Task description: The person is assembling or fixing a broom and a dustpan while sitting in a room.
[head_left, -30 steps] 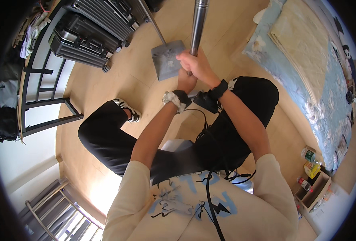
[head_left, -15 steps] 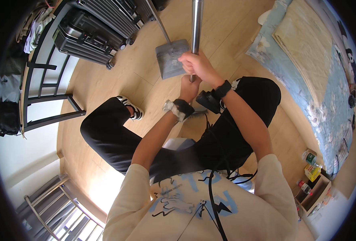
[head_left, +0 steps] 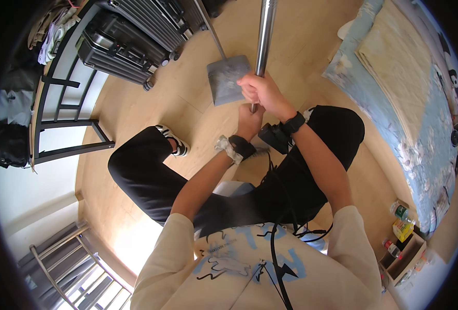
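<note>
Both my hands are closed round the shiny metal handle of a broom point(head_left: 265, 36), which rises toward the top edge. My right hand point(head_left: 264, 93) grips higher up, with my left hand point(head_left: 250, 121) wrapped round the handle just below it. A few dark bristles point(head_left: 261, 152) show beyond my left wrist; the rest of the broom's lower end is hidden by my hands and arms. Just left of my hands a grey dustpan point(head_left: 226, 82) with a long thin handle rests on the wooden floor.
Black suitcases point(head_left: 120, 49) stand at the back left, beside a black metal frame point(head_left: 74, 124). A bed with blue floral bedding point(head_left: 415, 129) lies along the right. Near its foot sits an open box point(head_left: 405, 258) with bottles. A black cable point(head_left: 273, 253) runs down my front.
The whole view has shifted slightly, so the surroundings appear a little lower and to the right. The broom handle leans more to the right at its top. Both hands keep their grip.
</note>
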A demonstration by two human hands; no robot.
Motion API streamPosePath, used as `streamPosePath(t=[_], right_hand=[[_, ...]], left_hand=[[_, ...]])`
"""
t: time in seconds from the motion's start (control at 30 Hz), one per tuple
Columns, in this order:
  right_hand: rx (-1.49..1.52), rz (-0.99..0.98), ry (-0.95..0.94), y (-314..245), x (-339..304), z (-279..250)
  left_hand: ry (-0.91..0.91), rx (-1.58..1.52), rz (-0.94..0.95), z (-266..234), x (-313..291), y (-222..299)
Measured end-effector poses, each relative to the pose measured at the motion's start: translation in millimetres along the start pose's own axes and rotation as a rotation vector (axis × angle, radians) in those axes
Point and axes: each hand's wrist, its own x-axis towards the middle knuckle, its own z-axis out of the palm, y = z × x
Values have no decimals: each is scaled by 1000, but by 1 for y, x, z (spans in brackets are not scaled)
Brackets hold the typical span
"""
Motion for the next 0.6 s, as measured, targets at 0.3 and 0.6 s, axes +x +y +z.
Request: streamPosePath(t=[0.3, 0.6], right_hand=[[-166, -259, 56, 8, 1, 12], [-53, 29, 142, 2, 2, 5]], left_hand=[[72, 6, 215, -8, 33, -15], [-8, -124, -25, 9, -1, -27]])
